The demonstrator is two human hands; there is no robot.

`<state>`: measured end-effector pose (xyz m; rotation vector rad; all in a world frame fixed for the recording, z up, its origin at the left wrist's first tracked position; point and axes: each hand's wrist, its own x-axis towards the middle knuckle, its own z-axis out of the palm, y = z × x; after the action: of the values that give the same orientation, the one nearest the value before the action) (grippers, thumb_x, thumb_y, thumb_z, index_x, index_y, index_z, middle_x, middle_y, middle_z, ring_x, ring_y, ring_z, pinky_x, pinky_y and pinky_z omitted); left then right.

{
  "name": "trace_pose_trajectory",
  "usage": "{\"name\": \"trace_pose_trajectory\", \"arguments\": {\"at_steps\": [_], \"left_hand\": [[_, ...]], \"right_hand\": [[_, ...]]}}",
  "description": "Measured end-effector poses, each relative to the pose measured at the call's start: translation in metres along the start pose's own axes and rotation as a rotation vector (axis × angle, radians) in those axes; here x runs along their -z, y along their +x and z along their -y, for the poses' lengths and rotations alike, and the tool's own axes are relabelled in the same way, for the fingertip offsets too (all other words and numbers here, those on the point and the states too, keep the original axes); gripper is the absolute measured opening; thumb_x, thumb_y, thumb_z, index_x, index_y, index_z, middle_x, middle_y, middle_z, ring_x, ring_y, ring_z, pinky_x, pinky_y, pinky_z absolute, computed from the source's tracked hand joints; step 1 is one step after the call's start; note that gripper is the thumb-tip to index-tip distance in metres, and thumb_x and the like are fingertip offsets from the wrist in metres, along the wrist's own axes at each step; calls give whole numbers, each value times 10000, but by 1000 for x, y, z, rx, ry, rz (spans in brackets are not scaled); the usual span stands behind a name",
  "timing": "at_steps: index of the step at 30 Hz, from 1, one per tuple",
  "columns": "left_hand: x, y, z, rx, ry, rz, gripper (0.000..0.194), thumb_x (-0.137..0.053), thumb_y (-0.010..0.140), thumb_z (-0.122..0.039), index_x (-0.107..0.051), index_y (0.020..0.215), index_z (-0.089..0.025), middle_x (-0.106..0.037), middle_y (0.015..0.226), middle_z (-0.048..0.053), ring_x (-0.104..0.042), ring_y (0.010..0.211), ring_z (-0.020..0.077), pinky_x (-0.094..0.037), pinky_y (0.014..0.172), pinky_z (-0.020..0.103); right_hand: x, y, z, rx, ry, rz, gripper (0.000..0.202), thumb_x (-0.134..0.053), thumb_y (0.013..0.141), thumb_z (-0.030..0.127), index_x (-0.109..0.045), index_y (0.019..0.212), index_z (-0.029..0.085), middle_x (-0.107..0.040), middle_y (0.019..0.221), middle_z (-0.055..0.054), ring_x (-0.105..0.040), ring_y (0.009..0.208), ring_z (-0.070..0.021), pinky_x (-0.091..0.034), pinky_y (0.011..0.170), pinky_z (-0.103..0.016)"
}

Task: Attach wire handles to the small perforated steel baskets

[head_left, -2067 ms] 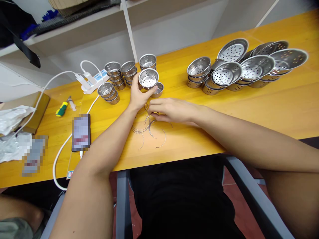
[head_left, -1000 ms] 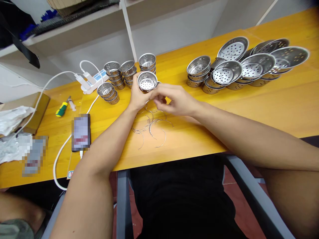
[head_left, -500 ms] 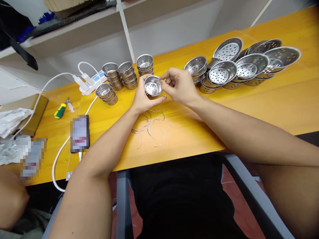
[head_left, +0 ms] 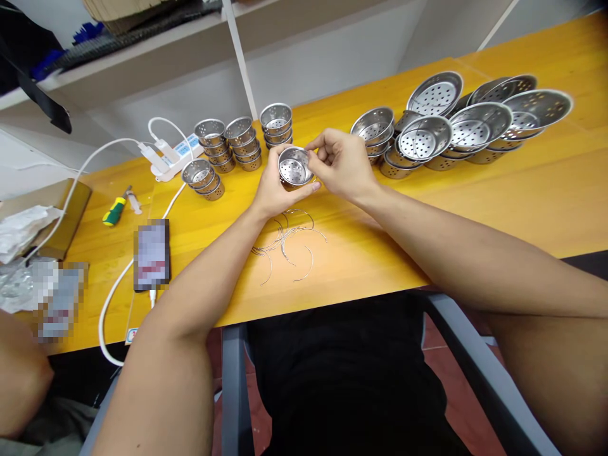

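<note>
From the head view, a shiny, hole-pierced steel cup point(head_left: 294, 167) sits mouth-up within my neighbour's left hand point(head_left: 275, 189), fingers and thumb curled around it. At its rim the right hand point(head_left: 346, 166) pinches, apparently on a thin wire point(head_left: 315, 180), mostly hidden.

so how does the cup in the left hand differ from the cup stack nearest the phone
The held cup is gripped by the left hand, with the right hand at its rim; the stack stands on the table untouched. The held cup looks single; the stack is several cups. Both are shiny metal with small holes.
</note>
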<state>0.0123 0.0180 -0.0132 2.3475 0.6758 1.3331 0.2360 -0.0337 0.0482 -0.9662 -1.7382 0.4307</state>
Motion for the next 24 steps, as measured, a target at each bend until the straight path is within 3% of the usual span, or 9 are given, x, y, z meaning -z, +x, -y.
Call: {"name": "trace_pose_trajectory", "arguments": {"at_steps": [8,12,18,24], "left_hand": [[1,-1,0,-29,-13,17,1075,-841,970,-904,-296,1747,-398,-651,1579,96,-749,1472,332,-577,1353,583],[5,0,9,-47,-53,8,997,-782,1017,-899,-321,1740,-391,-667,1549,88,-741,1481,329,-550,1377,598],[10,2,16,-32,-97,12,962,-759,1020,-917,-389,1718,-368,-686,1548,97,-752,1477,337,-591,1344,606],[3,4,10,-39,-82,12,982,-829,1019,-837,-371,1717,-319,-698,1520,110,-772,1448,332,-585,1356,614]], "right_hand": [[1,-1,2,10,77,12,499,-837,1058,790,-817,1130,297,-678,791,-29,-720,804,-280,-731,855,-513],[13,2,12,52,215,156,602,-812,1033,895,-841,1131,302,-749,847,-38,-659,702,-231,-679,701,-449],[29,9,18,18,369,364,593,-982,920,847,-836,1133,314,-700,752,15,-567,598,-178,-511,518,-344],[18,9,16,-45,509,277,656,-1105,762,820,-776,984,297,-671,741,10,-596,588,-190,-544,514,-365]]}}
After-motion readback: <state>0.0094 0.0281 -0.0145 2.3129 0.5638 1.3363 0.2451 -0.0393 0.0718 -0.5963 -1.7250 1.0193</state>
